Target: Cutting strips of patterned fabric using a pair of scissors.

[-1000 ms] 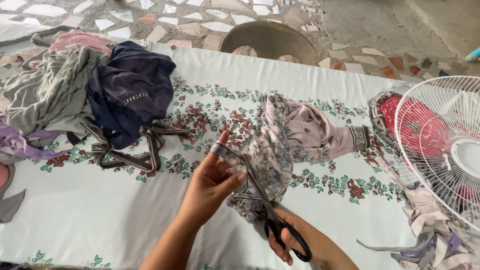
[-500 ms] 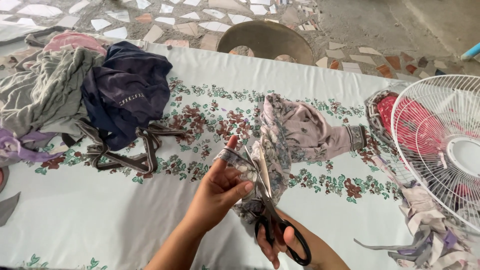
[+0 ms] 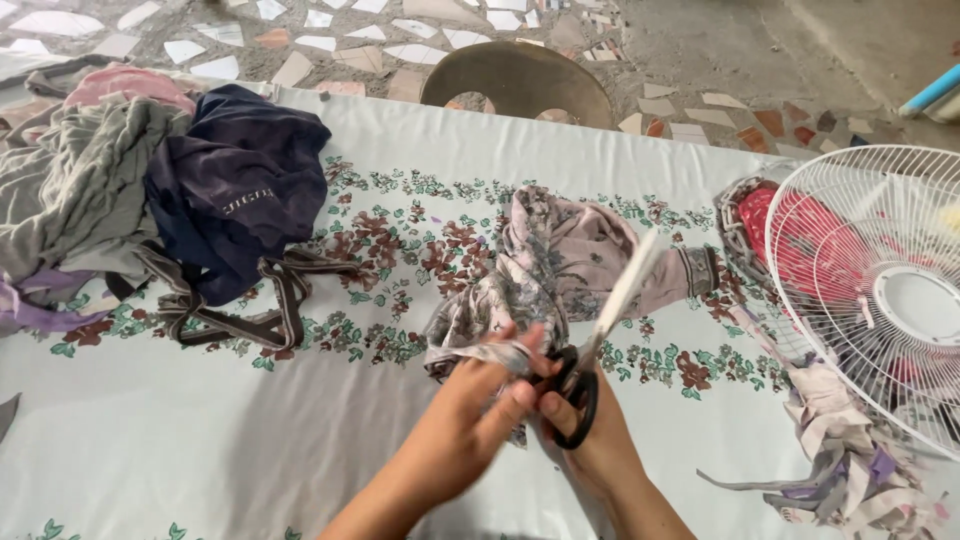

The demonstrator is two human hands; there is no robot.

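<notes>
**Scissors raised over patterned fabric, both hands engaged**

I find the patterned grey-and-pink fabric (image 3: 540, 270) lying bunched near the middle of the floral tablecloth (image 3: 200, 440), with its near end gathered up into my hands. My left hand (image 3: 470, 425) is closed, thumb and fingers pinching a twisted end of that fabric just in front of the heap. My right hand (image 3: 590, 430) sits touching the left, its fingers curled through the black handles of the scissors (image 3: 600, 330). The pale blades point up and away over the fabric; I cannot tell whether they are parted, as they blur.

Working outward from the fabric: to its left on the tablecloth lie dark brown straps (image 3: 240, 310), looped and crossing. Beyond them, further left, a dark navy garment (image 3: 235, 185) is heaped, touching a grey garment (image 3: 70, 190) at the cloth's left edge, with a pink piece (image 3: 125, 85) behind both and a lilac scrap (image 3: 40, 310) in front.

To the right of the fabric stands a white fan guard (image 3: 880, 290), tilted, with red blades behind it. Cut strips of cloth (image 3: 850, 460) are piled below the fan, near the tablecloth's right edge. Behind the fabric, past the far edge, a brown chair back (image 3: 515, 85) stands on a mosaic floor (image 3: 300, 30).
</notes>
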